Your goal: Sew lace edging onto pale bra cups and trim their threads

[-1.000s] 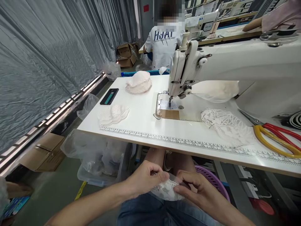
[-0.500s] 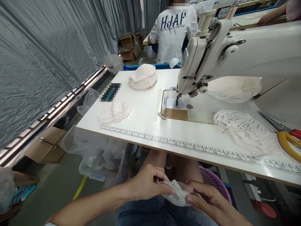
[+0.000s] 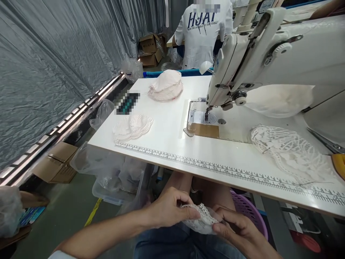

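Left hand (image 3: 171, 209) and right hand (image 3: 238, 226) are pinching a white, curved lace-and-mesh piece (image 3: 201, 223) between them, lower centre of frame.

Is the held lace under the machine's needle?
No, the left hand and right hand pinch the lace above the lap, off the table.

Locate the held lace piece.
In the head view, the lace piece is low, just right of centre, between the left hand and right hand, over the lap.
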{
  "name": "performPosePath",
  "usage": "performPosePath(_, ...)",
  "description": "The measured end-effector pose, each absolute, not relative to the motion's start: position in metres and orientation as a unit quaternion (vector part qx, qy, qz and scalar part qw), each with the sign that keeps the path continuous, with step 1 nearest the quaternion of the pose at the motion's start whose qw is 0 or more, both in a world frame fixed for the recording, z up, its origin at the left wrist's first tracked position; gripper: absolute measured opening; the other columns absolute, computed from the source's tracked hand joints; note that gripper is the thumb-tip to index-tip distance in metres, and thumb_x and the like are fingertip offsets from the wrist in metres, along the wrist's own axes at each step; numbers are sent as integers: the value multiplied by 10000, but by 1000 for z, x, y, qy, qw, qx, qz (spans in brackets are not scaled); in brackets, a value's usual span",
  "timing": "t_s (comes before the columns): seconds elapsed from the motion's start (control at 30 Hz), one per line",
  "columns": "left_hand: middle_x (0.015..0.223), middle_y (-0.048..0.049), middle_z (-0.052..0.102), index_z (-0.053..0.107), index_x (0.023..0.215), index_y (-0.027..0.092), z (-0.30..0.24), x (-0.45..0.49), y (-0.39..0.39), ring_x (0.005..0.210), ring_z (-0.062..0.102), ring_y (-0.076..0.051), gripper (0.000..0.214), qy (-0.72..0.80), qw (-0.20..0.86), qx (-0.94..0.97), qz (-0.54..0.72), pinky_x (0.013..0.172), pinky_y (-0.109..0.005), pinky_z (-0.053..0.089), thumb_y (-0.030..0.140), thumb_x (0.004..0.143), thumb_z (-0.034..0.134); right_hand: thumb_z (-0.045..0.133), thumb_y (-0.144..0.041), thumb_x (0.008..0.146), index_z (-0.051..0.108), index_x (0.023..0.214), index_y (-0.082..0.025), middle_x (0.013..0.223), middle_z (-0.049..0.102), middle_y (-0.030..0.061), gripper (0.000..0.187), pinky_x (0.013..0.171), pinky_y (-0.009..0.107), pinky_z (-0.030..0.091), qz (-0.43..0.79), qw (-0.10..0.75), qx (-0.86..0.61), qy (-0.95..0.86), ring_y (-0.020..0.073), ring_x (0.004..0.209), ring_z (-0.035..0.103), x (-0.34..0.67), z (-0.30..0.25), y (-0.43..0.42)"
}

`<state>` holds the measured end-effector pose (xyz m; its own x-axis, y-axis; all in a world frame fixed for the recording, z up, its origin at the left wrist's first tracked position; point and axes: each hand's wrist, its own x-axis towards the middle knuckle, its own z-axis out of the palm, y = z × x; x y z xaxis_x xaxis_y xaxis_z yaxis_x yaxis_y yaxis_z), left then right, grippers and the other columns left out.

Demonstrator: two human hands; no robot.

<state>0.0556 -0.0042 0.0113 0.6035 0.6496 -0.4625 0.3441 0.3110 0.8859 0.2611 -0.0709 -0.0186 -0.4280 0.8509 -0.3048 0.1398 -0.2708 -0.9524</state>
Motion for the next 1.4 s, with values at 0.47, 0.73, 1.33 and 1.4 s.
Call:
performPosePath(0.47,620,0,599,661,666,103,11,65,-1,600,501,-100,432,470,774,418,71,636,-239,377,450,472,830,597,-527,804,567,668,-183,660,473,-32,371,580,226,313,679,243,-465,-513,114,633,408,274,-9,-74)
performPosePath(0.73,618,-17,616,661,700,92,11,66,0,586,524,-101,443,486,780,389,65,619,-232,389,440,488,834,637,-488,790,599,728,-201,710,524,-28,295,650,235,357,676,256,-456,-519,131,692,464,274,-11,-72)
performPosePath(1.33,627,-30,610,683,709,87,8,74,0,568,496,-103,373,461,724,505,87,562,-220,367,443,618,746,566,-493,837,475,675,-191,633,355,-57,355,548,217,261,681,245,-470,-506,97,605,313,261,-9,-63)
performPosePath(1.4,614,-24,600,690,719,89,7,74,1,559,487,-101,325,446,705,544,87,549,-214,362,408,662,716,572,-495,831,478,679,-193,636,356,-55,351,552,214,271,666,241,-479,-519,99,609,319,258,-8,-60)
